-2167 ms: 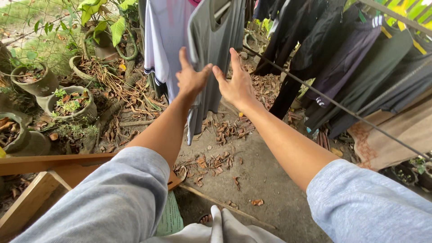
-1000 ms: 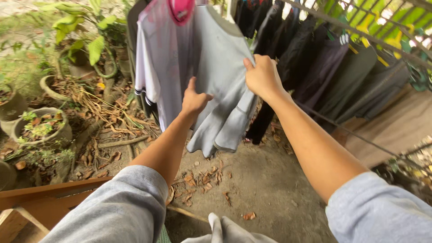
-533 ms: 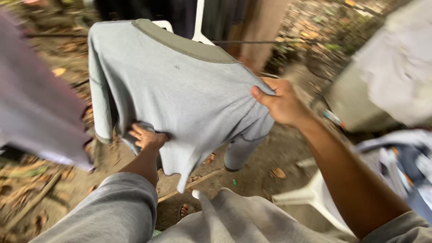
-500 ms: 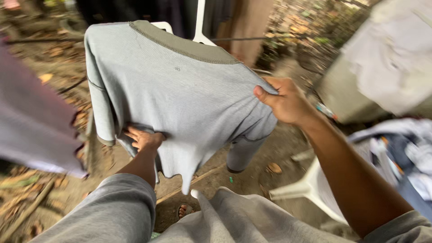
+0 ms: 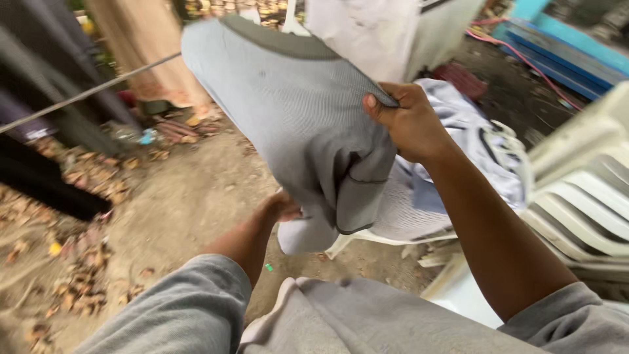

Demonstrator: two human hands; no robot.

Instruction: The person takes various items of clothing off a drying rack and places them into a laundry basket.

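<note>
**Grey shirt held up on its hanger**

The right hand [image 5: 407, 123] pinches the right edge of the grey long-sleeved shirt [image 5: 298, 111], thumb on the front. The left hand [image 5: 282, 206] sits under the shirt's hanging sleeve, its fingers hidden by the cloth, so its grip cannot be told. The shirt hangs on a white hanger [image 5: 290, 21], in front of stacked white plastic chairs [image 5: 583, 196].

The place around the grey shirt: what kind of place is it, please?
Probably an outdoor yard used for drying laundry. The ground is bare dirt with dry leaves, a wire line carries hanging clothes, and stacked white plastic chairs stand beside the grey shirt.
</note>
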